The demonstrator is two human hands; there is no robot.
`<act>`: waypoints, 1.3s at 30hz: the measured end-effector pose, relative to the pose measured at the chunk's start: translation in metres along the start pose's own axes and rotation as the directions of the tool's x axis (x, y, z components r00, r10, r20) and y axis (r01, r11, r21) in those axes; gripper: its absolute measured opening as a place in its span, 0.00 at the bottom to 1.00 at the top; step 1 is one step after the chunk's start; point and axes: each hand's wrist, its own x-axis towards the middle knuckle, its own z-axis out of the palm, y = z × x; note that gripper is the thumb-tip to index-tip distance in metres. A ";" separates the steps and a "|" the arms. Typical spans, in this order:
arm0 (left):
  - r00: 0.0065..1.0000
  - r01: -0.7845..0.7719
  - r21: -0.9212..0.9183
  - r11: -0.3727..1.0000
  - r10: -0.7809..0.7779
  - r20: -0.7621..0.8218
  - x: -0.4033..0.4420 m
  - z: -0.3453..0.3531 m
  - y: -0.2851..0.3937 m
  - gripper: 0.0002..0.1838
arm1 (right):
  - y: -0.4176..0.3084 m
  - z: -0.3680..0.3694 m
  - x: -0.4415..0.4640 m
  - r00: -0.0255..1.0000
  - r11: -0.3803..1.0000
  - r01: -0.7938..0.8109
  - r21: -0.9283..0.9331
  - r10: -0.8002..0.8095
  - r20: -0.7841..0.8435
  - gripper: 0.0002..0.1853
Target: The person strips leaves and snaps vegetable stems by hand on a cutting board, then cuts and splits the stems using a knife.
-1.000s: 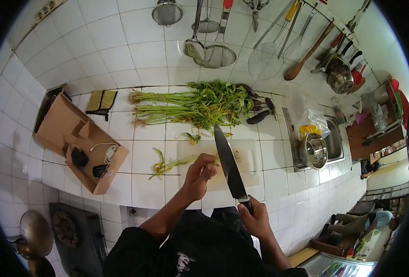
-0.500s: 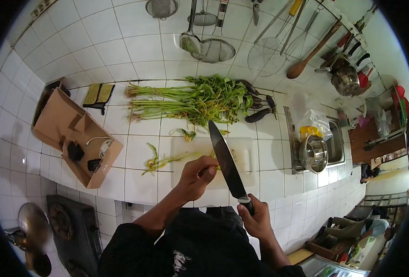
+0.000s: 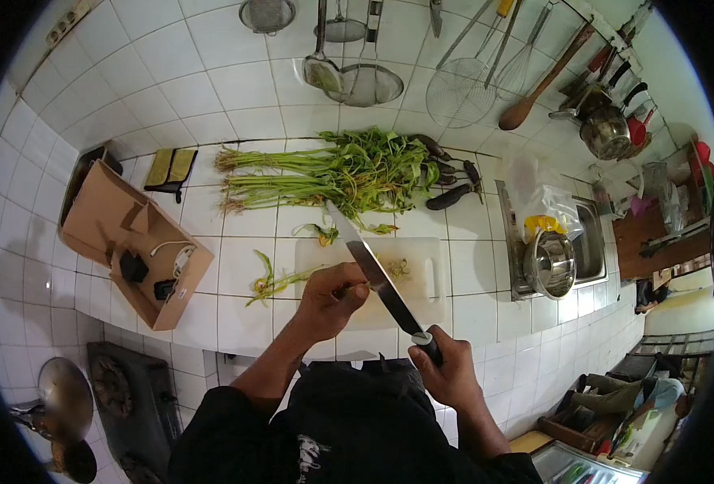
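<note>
Across one cutting board (image 3: 432, 282), one of two hands (image 3: 451, 371) angles one knife (image 3: 378, 276).

- Blocked dead centre now, by a long knife (image 3: 373, 270) slanting over the cutting board (image 3: 421, 302) from the right hand (image 3: 446, 367).
- Squeezed tight just left of that, with the left hand (image 3: 330, 298) right there.
- Walled off at the back by leafy greens (image 3: 373, 171) and eggplants (image 3: 449, 197).
- Roomy on the right, over bare tile (image 3: 474, 266) as far as the sink (image 3: 589, 234) and metal bowl (image 3: 549, 264)!
- Passable leftward too, but narrow, between cardboard box (image 3: 99, 214) and loose stalk (image 3: 269, 283).
</note>
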 end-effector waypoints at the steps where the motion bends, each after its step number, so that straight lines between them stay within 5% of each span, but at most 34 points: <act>1: 0.999 -0.011 -0.014 1.000 0.012 0.034 0.001 -0.007 -0.003 0.06 | -0.001 -0.002 0.000 1.000 1.000 0.001 0.001 -0.001 -0.002 0.14; 7: 0.995 0.051 -0.051 0.997 -0.046 0.086 0.003 -0.014 0.007 0.05 | 0.007 -0.005 -0.006 1.000 0.991 -0.011 -0.137 0.015 0.026 0.10; 15: 0.990 0.039 -0.017 0.999 -0.036 0.136 0.004 -0.017 0.004 0.05 | 0.007 0.004 -0.014 0.996 0.994 -0.085 -0.064 0.086 0.007 0.09; 23: 0.943 0.277 -0.063 0.959 -0.259 0.208 0.007 -0.012 0.016 0.06 | 0.017 0.004 -0.014 0.997 0.997 -0.073 0.001 0.073 -0.032 0.13; 30: 0.946 0.268 -0.141 0.953 -0.234 0.223 0.016 -0.012 0.014 0.05 | 0.028 0.009 -0.024 0.996 0.995 -0.088 0.038 0.089 -0.015 0.13; 39: 0.895 0.433 -0.118 0.894 -0.411 0.172 0.019 -0.012 -0.001 0.05 | 0.029 0.009 -0.034 0.996 0.996 -0.069 0.048 0.071 -0.046 0.14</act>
